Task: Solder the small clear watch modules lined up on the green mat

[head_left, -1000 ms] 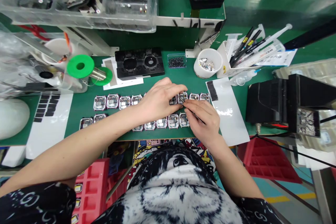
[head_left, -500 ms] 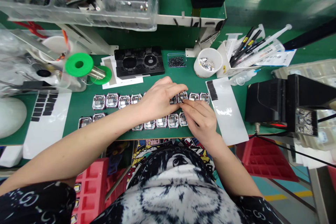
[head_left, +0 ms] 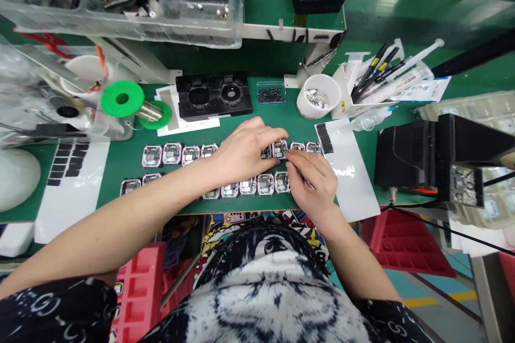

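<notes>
Two rows of small open square watch cases with exposed circuit boards lie across the green bench. My left hand [head_left: 248, 149] reaches over the upper row, its index finger and thumb closed about one watch case [head_left: 279, 149] from above and below. Fingertips of my right hand [head_left: 314, 176] are pinched together at that case's right edge; anything between them is too small to make out. Just right of it sits another watch case [head_left: 297, 147], partly behind my right fingers. In the lower row, a watch case [head_left: 282, 182] lies beside my right thumb. My left forearm covers part of both rows.
A white sheet with black strips [head_left: 349, 177] lies right of my right hand, and another sheet with black pieces [head_left: 78, 193] at left. Behind stand a white cup [head_left: 317, 110], a tray of tiny black parts [head_left: 271, 93], a black fixture [head_left: 215, 107] and a solder spool [head_left: 123, 99].
My right fingertips have drawn back a little to the right, off the middle of the watch case, so more of its board shows. My left hand has stayed in place.
</notes>
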Tool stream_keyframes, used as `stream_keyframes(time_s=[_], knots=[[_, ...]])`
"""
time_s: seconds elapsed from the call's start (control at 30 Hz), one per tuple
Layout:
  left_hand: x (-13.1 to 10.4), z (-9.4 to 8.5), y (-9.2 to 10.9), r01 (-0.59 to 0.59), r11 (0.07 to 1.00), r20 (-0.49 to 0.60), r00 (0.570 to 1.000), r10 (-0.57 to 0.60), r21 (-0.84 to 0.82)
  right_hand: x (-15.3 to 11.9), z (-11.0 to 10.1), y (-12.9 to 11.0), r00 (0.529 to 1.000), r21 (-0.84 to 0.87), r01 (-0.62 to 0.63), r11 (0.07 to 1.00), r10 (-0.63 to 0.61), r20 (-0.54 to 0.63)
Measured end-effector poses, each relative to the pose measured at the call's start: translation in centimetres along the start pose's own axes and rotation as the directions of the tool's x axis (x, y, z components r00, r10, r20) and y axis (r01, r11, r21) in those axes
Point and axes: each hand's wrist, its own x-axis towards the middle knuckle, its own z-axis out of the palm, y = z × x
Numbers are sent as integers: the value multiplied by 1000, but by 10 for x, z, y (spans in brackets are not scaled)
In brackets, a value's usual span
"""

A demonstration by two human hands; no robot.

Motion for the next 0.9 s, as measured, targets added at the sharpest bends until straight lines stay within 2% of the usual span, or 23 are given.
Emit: stream_keyframes(time_s=[0.1,0.27,0.4,0.7,0.9], knots=[[1,0,0,-3,1000,-12,1000,3,-5,-1,-2,-1,1000,4,27,1000,-27,15],[1,1,0,-8,1000,-3,1000,8,-8,0,-1,0,987,-21,120,993,-117,111],[1,1,-1,-9,1000,-3,1000,9,-6,0,1,2,979,-82,131,988,-116,166],[1,1,-1,-17,1000,-6,1000,17,-2,-4,-1,1,991,-95,101,990,-92,102],[1,1,-1,-17,1000,-6,1000,17,-13,-4,-1,0,989,-81,109,991,-100,105]])
